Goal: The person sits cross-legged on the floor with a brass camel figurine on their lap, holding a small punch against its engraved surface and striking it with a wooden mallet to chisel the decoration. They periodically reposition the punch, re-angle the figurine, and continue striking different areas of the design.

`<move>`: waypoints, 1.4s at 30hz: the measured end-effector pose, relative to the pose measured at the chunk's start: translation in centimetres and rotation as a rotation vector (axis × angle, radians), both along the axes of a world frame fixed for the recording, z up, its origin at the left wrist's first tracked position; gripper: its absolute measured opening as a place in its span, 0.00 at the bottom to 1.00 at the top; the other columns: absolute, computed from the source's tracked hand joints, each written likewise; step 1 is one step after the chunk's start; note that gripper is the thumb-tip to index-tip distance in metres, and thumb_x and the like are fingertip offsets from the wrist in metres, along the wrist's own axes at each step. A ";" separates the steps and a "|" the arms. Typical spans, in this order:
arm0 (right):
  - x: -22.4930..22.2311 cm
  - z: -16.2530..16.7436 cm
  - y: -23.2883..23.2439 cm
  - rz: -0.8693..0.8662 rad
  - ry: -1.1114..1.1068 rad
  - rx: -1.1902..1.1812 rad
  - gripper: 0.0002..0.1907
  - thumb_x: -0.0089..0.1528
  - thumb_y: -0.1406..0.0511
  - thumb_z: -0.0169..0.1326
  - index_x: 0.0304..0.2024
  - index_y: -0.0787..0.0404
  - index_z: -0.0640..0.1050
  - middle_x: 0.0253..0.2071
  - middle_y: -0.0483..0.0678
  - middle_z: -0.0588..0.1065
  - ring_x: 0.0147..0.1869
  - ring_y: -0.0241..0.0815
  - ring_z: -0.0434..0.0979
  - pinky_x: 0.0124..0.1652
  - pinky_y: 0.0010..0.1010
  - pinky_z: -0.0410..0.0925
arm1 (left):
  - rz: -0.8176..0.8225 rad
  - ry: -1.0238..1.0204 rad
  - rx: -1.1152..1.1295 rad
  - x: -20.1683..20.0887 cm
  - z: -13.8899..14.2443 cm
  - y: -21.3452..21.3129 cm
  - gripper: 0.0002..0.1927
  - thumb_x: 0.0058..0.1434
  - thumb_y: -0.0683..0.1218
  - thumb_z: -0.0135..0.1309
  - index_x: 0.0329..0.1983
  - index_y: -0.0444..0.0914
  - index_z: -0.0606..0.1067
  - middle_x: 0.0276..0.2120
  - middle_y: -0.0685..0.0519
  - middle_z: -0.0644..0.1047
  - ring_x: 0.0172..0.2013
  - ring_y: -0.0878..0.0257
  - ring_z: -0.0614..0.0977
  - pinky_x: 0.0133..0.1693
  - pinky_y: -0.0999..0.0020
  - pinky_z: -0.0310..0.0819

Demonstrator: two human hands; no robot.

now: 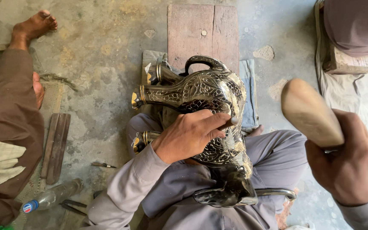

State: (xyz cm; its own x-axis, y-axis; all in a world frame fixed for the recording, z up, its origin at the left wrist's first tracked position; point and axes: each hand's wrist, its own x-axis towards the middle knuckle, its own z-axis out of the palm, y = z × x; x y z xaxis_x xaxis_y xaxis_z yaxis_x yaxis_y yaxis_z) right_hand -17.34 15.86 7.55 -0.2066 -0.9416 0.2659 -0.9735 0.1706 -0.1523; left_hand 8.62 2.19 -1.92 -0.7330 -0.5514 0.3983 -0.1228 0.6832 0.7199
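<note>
Left hand (pixel 188 135) rests fingers together on the mostly engraved elephant figure (pixel 209 98), right hand (pixel 348 164) fisted round the raised wooden mallet (pixel 309 113), so probably just touch-ups left.

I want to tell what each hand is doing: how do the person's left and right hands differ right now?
The left hand lies flat on the black engraved metal animal figure in the lap; the right hand is raised clear of it. The left grips nothing; the right is closed around a wooden mallet. Both are bare, with grey sleeves.
</note>
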 end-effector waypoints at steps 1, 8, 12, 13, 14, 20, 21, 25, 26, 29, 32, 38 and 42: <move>0.0 -0.1 -0.1 0.044 0.158 0.012 0.21 0.53 0.72 0.60 0.50 0.64 0.79 0.39 0.56 0.78 0.42 0.55 0.80 0.44 0.41 0.71 | -0.004 -0.011 0.010 0.0 0.1 0.0 0.15 0.69 0.50 0.55 0.57 0.43 0.72 0.32 0.48 0.75 0.32 0.48 0.80 0.33 0.55 0.73; -1.6 -0.4 0.6 0.151 -0.092 -0.054 0.26 0.60 0.75 0.58 0.61 0.66 0.72 0.46 0.58 0.77 0.49 0.52 0.79 0.50 0.36 0.72 | 0.055 0.160 0.137 1.0 -0.4 -0.6 0.16 0.68 0.52 0.59 0.53 0.41 0.73 0.32 0.51 0.77 0.32 0.54 0.81 0.35 0.61 0.75; -1.3 -0.4 0.4 0.147 -0.148 -0.104 0.27 0.65 0.77 0.57 0.67 0.68 0.68 0.51 0.61 0.74 0.51 0.50 0.78 0.52 0.33 0.71 | 0.042 0.157 0.116 0.8 -1.1 -0.6 0.18 0.67 0.51 0.60 0.55 0.41 0.73 0.32 0.51 0.77 0.32 0.55 0.82 0.34 0.61 0.75; -1.1 -0.3 0.1 0.144 -0.283 -0.131 0.28 0.66 0.75 0.57 0.68 0.68 0.66 0.52 0.59 0.73 0.53 0.48 0.78 0.52 0.31 0.71 | 0.046 0.161 0.102 0.8 -1.2 -0.5 0.17 0.67 0.51 0.60 0.55 0.42 0.73 0.32 0.52 0.77 0.32 0.56 0.82 0.34 0.61 0.75; -0.7 -0.1 -0.2 0.120 -0.383 -0.117 0.28 0.65 0.75 0.57 0.67 0.68 0.66 0.51 0.59 0.73 0.53 0.47 0.78 0.54 0.31 0.70 | 0.049 0.166 0.090 0.8 -1.3 -0.4 0.16 0.67 0.51 0.60 0.54 0.42 0.73 0.32 0.52 0.76 0.32 0.56 0.82 0.34 0.61 0.75; 0.5 2.4 -2.6 0.304 0.297 0.064 0.35 0.47 0.80 0.58 0.59 0.66 0.76 0.44 0.60 0.79 0.46 0.56 0.77 0.48 0.45 0.71 | 0.038 0.135 0.075 1.0 -1.5 -0.3 0.15 0.69 0.48 0.58 0.56 0.41 0.72 0.33 0.52 0.77 0.33 0.54 0.82 0.34 0.60 0.74; 0.9 2.6 -2.7 0.231 0.109 0.050 0.32 0.51 0.78 0.58 0.61 0.65 0.75 0.46 0.59 0.78 0.48 0.53 0.78 0.47 0.41 0.71 | 0.037 0.139 0.076 1.0 -1.5 -0.3 0.15 0.69 0.49 0.58 0.55 0.41 0.72 0.33 0.52 0.77 0.32 0.54 0.82 0.34 0.60 0.74; 2.0 3.1 -3.3 0.233 0.169 0.024 0.30 0.51 0.77 0.59 0.58 0.62 0.78 0.44 0.55 0.78 0.44 0.50 0.79 0.44 0.40 0.71 | 0.040 0.134 0.075 1.0 -1.5 -0.4 0.13 0.68 0.49 0.59 0.52 0.41 0.72 0.33 0.51 0.77 0.32 0.53 0.81 0.34 0.60 0.74; 2.3 3.2 -3.4 0.303 0.385 0.028 0.32 0.46 0.78 0.60 0.55 0.62 0.80 0.40 0.53 0.80 0.40 0.52 0.79 0.44 0.43 0.71 | 0.038 0.126 0.075 1.1 -1.5 -0.5 0.12 0.69 0.49 0.60 0.50 0.42 0.72 0.34 0.51 0.77 0.32 0.53 0.81 0.34 0.60 0.74; 2.4 3.0 -3.2 0.021 -0.205 0.034 0.30 0.52 0.74 0.58 0.59 0.60 0.72 0.40 0.51 0.77 0.36 0.47 0.78 0.36 0.37 0.71 | 0.015 0.130 0.107 1.0 -1.5 -0.4 0.15 0.68 0.49 0.58 0.54 0.40 0.73 0.32 0.51 0.77 0.31 0.54 0.82 0.33 0.60 0.74; 1.7 2.8 -2.5 0.191 0.189 0.041 0.30 0.49 0.78 0.58 0.56 0.63 0.77 0.41 0.55 0.78 0.38 0.52 0.78 0.41 0.40 0.73 | 0.013 0.110 0.044 1.2 -1.5 -0.5 0.11 0.70 0.49 0.59 0.50 0.41 0.73 0.32 0.51 0.76 0.33 0.53 0.81 0.35 0.59 0.73; -0.2 1.8 -1.5 0.158 0.015 0.017 0.30 0.58 0.79 0.56 0.64 0.67 0.74 0.47 0.59 0.74 0.45 0.51 0.78 0.46 0.35 0.72 | 0.019 0.233 0.118 1.5 -1.7 -1.2 0.15 0.68 0.51 0.59 0.53 0.40 0.72 0.34 0.52 0.78 0.32 0.59 0.83 0.34 0.64 0.75; -0.6 1.6 -2.0 0.116 -0.245 0.066 0.29 0.58 0.79 0.55 0.63 0.70 0.72 0.48 0.59 0.74 0.47 0.50 0.77 0.45 0.35 0.72 | 0.029 0.180 0.118 1.4 -1.8 -1.1 0.17 0.67 0.51 0.59 0.55 0.41 0.73 0.31 0.52 0.78 0.31 0.57 0.83 0.33 0.62 0.75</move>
State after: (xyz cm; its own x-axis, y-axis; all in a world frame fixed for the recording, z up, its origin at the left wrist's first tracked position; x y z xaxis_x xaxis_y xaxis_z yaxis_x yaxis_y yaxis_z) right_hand -17.92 13.85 9.15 -0.1471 -0.9763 0.1585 -0.9226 0.0776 -0.3779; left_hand 10.04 1.07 -3.75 -0.6390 -0.6217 0.4529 -0.0033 0.5911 0.8066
